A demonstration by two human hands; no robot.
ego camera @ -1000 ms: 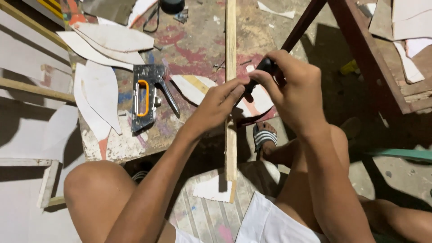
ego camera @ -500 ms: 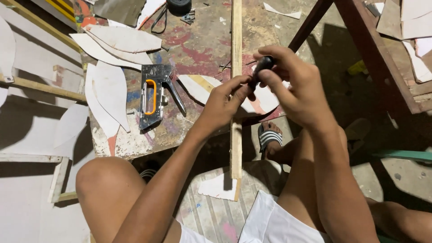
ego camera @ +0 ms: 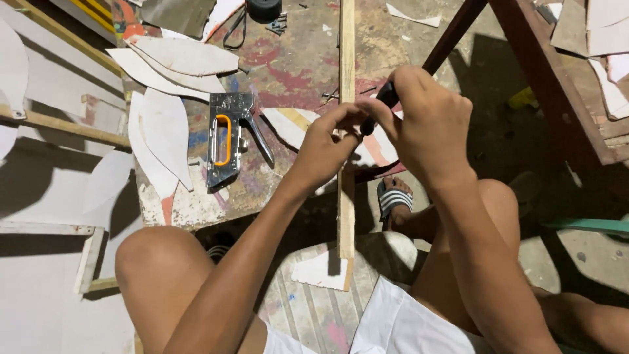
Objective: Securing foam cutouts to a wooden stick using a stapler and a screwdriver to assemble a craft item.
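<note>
Over the wooden strip [ego camera: 346,131], the left hand [ego camera: 327,141] pinches beside the right hand's [ego camera: 429,124] clenched black-handled tool [ego camera: 380,105] (tip hidden); a slip could nick those fingertips.

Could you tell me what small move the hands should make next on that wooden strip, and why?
Probably steady the wooden strip first: the left hand pinches at it beside the black-handled tool gripped in the right hand, and the strip's near end overhangs the table unsupported.

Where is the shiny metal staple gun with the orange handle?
In the head view, the shiny metal staple gun with the orange handle lies on the paint-stained wooden board, left of the left hand and beside the white curved cutouts.
</note>
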